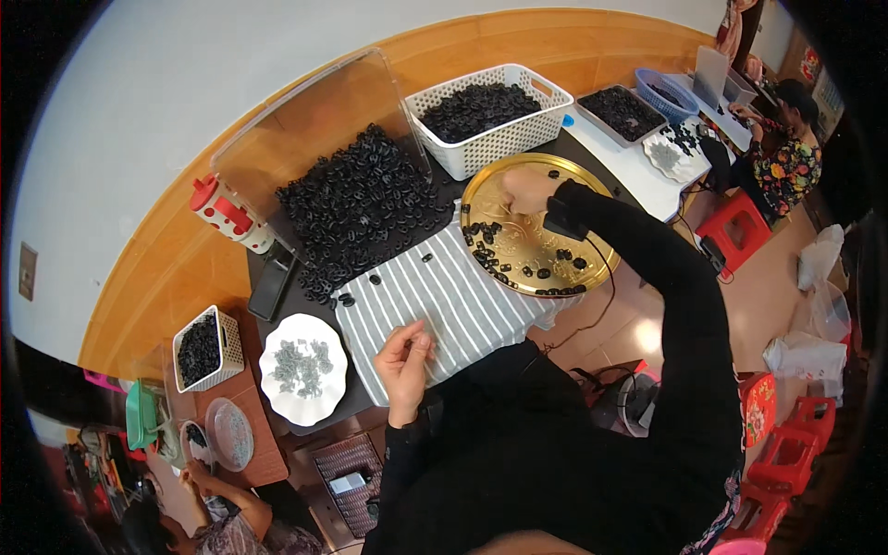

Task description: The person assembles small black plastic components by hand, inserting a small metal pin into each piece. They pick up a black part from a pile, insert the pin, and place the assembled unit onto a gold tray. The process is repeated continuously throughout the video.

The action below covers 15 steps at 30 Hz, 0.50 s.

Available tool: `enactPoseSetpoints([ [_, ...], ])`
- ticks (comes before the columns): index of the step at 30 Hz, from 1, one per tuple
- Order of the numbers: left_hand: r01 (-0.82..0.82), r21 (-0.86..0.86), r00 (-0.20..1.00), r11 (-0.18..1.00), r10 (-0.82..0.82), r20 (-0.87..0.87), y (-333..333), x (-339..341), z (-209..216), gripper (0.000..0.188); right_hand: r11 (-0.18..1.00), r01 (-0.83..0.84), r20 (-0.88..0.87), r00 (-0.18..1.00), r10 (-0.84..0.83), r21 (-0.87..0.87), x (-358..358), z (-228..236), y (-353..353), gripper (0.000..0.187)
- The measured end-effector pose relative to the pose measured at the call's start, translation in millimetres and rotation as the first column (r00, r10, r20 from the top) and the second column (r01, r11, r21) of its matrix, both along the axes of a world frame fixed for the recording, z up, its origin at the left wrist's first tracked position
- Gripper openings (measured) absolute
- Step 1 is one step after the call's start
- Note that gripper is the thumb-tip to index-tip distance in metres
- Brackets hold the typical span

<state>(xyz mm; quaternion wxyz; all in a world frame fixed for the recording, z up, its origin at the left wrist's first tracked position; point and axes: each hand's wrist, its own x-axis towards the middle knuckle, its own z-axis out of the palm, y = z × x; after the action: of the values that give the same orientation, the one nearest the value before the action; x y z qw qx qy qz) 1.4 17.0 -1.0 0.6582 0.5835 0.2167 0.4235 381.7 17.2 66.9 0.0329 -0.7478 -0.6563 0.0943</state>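
Black sleeves (692, 342) end in hands (404, 375), right (530, 191) apparently curled above gold tray (529, 242).

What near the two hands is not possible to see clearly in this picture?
In the head view:
- right hand: any held piece, hidden by the hand itself
- left hand: whether it pinches anything, too small to tell
- grey bits: exact shapes, too small

Gold tray (531, 242); grey, white-striped cloth (435, 307); black pieces (361, 203).
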Motion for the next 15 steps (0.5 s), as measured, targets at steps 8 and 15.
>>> enactPoseSetpoints([
  [8,0.009,-0.011,1.0,1.0,-0.009,-0.016,-3,5,6,0.021,0.995,0.001,-0.293,0.956,0.027,0.095,-14,5,-41,0.019],
  [15,0.007,0.023,1.0,1.0,-0.006,-0.027,1,5,7,0.022,0.97,-0.199,-0.106,0.971,0.214,0.14,-27,-8,-3,0.021],
])
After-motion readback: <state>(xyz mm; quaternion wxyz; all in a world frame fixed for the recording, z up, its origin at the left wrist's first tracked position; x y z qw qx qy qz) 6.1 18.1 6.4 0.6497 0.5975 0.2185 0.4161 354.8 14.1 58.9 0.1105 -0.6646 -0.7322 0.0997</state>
